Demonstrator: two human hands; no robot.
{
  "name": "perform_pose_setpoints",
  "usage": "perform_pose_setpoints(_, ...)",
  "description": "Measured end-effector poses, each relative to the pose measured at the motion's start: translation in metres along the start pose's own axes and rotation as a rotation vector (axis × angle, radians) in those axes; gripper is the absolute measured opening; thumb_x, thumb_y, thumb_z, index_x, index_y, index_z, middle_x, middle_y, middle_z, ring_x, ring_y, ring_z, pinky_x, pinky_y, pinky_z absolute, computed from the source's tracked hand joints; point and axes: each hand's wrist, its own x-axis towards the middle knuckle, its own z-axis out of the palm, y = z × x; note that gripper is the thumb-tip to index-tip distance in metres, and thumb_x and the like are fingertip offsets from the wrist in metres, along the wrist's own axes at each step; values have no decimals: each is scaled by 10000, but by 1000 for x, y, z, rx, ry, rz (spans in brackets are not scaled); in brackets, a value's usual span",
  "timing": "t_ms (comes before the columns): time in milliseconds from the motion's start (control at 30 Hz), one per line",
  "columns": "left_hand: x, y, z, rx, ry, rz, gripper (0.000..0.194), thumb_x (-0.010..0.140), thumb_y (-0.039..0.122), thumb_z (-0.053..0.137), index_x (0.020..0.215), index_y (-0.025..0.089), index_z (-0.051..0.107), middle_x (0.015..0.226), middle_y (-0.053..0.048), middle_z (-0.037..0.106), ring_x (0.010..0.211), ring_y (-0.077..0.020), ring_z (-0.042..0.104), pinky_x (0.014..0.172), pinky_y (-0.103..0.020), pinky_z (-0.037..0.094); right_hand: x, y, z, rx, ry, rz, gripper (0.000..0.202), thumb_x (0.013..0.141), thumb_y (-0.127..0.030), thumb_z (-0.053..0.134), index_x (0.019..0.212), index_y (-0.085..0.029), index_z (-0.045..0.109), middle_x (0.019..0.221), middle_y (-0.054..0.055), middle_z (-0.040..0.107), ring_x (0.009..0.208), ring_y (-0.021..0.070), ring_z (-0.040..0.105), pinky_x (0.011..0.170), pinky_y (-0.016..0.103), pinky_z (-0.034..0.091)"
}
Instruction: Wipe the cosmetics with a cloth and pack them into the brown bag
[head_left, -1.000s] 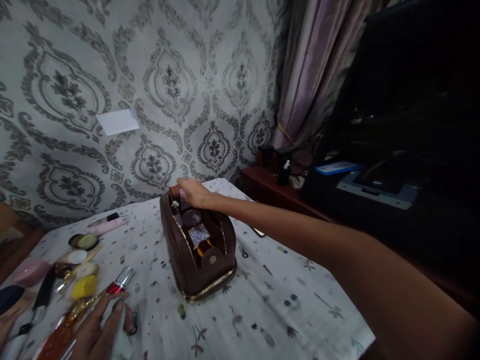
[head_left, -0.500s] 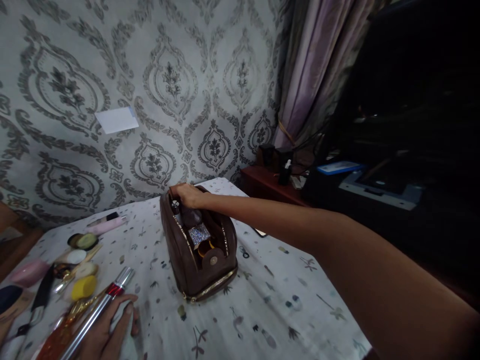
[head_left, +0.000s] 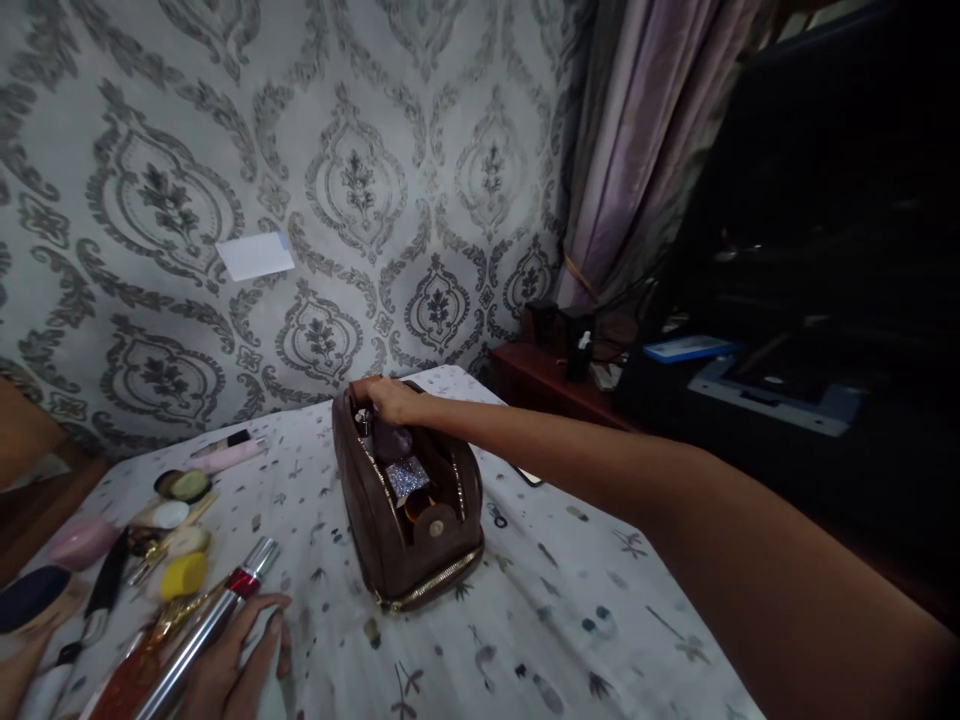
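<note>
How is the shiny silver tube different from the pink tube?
The silver tube is shiny with a red band, but the pink tube is pale pink. The silver tube lies right beside the left hand, while the pink tube lies farther back, nearer the wall. Both are long and thin, and both lie to the left of the brown bag.

Grey damask-patterned wall (head_left: 420,200) w/ purple curtain (head_left: 637,140) beside; dim light.

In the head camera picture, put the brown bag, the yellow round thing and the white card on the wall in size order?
1. Brown bag
2. White card
3. Yellow round thing
</note>
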Motion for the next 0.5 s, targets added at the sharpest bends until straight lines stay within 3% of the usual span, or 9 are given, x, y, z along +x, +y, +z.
perform_pose_setpoints(167,3,-14,-1,-13,-56,31,397,828,586,544,978,239,665,619,11,670,606,-211,664,602,-295,552,-15,-11,-28,0,46,10,249,747,-81,659,981,-132,728,1025,117,733,952,265,682,748,279,496)
perform_pose_setpoints(300,-1,-13,1,-66,-55,52,404,842,582,531,994,229,658,631,7,668,606,-209,649,620,-305,536,-48,-32,-44,26,222,-26,199,907,-143,520,1000,-110,692,1041,138,706,966,243,655,789,300,469)
perform_pose_setpoints(367,-4,-9,2,-99,-36,55,400,859,574,513,1007,230,654,635,7,664,631,-213,648,661,-316,529,-75,-48,-35,59,324,-104,237,979,-182,450,1121,-155,638,1123,87,679,1028,190,618,859,275,436)
perform_pose_setpoints(400,-6,-7,3,-111,-23,48,398,868,570,502,1011,230,650,634,7,660,642,-217,648,675,-322,526,-90,-57,-25,87,351,-172,193,981,-205,479,1082,-172,640,1075,50,687,977,155,622,846,242,430)
perform_pose_setpoints(500,-7,-5,2,-124,-38,27,397,875,555,497,1059,230,632,674,-1,673,673,-227,658,696,-337,531,-134,-85,19,218,360,-544,233,1000,-273,469,889,-171,647,865,19,682,745,123,614,632,224,407)
